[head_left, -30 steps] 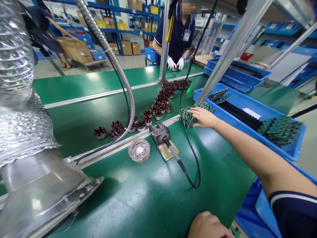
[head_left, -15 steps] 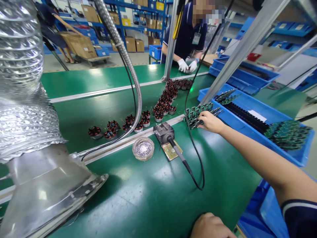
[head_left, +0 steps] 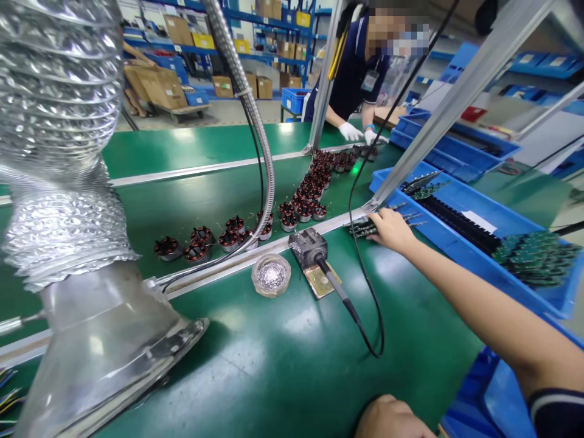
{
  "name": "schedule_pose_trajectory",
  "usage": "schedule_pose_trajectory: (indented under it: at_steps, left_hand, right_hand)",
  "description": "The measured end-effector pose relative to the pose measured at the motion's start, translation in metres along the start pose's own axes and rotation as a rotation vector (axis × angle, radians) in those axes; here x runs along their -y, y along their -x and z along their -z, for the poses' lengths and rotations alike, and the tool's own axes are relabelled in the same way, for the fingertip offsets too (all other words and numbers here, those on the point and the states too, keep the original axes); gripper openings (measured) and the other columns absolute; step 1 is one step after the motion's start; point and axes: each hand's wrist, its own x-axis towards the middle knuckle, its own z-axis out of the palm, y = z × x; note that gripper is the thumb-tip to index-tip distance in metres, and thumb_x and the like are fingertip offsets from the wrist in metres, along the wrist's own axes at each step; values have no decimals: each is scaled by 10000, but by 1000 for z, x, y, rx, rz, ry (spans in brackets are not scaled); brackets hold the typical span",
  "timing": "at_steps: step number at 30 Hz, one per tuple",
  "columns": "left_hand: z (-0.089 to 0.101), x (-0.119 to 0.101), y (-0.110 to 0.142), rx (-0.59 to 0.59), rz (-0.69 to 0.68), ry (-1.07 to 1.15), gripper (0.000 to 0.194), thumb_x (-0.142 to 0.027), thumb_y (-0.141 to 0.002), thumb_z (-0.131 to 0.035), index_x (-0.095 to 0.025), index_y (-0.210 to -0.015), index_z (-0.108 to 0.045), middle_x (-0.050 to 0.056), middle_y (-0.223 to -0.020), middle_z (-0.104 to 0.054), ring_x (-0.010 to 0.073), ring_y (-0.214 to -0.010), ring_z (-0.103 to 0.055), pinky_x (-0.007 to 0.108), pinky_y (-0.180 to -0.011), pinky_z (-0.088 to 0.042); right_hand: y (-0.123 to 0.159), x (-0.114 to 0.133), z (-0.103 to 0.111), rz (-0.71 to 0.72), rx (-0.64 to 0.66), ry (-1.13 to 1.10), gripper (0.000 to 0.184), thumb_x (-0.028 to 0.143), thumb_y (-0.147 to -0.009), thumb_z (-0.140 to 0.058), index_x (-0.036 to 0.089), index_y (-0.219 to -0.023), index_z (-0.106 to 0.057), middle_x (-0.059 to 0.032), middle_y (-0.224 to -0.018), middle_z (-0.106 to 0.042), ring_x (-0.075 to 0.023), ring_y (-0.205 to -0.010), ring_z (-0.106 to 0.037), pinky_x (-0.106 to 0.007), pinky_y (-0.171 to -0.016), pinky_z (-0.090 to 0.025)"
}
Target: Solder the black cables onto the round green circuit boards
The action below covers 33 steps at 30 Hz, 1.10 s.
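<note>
My right hand (head_left: 393, 230) reaches across the bench, fingers closed around the edge of a stack of green circuit boards (head_left: 362, 227). These boards lie low beside the metal rail, partly covered by the hand. At the bottom edge rests my left hand (head_left: 392, 418), its fingers curled. Whatever it may hold is hidden, and the frame cuts it off. Left of the boards, a soldering iron (head_left: 335, 283) sits in its dark holder (head_left: 308, 244). Next to that is a round dish (head_left: 271, 275) of silvery bits.
Wound motor stators (head_left: 314, 182) stand in a cluster behind the rail. A blue bin (head_left: 515, 267) with more boards is at right. A fume duct (head_left: 104, 340) fills the left. A black cable (head_left: 360, 267) hangs before the boards. Opposite, a co-worker's gloved hands (head_left: 351, 132) handle stators.
The boards at my right hand have gone from upright to nearly flat, the hand now over them. My left hand stays curled. The view has swung slightly left; the co-worker's hands have spread apart.
</note>
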Motion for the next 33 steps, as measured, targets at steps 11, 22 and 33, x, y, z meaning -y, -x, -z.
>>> schedule_pose_trajectory:
  at_steps: [11, 22, 33]
  left_hand:
    - [11, 1, 2, -69, -24, -22, 95, -184, -735, -587, -193, -726, -682, 11, -676, -648, 121, -672, -556, 226, -644, -385]
    - [39, -21, 11, -358, 93, 309, 258, -226, -857, -456, -193, -1071, -596, 57, -966, -555, 108, -718, -550, 242, -693, -484]
    - [66, -25, -90, -523, 214, 17, 442, -285, -858, -495, -43, -1227, -487, 222, -1148, -548, 257, -1080, -535, 372, -963, -384]
  right_hand:
    - [51, 0, -22, 106, -76, -146, 360, 352, -854, -515, 170, -1164, -499, -88, -1216, -513, -213, -1071, -525, -455, -892, -462]
    - [225, 15, 26, 245, 47, -429, 360, 238, -813, -545, 151, -1161, -507, -133, -1332, -434, -278, -1277, -363, -542, -1013, -351]
    - [258, 46, 63, -83, 50, -782, 359, 344, -832, -545, 175, -1147, -515, -93, -1296, -457, -242, -1158, -467, -490, -943, -422]
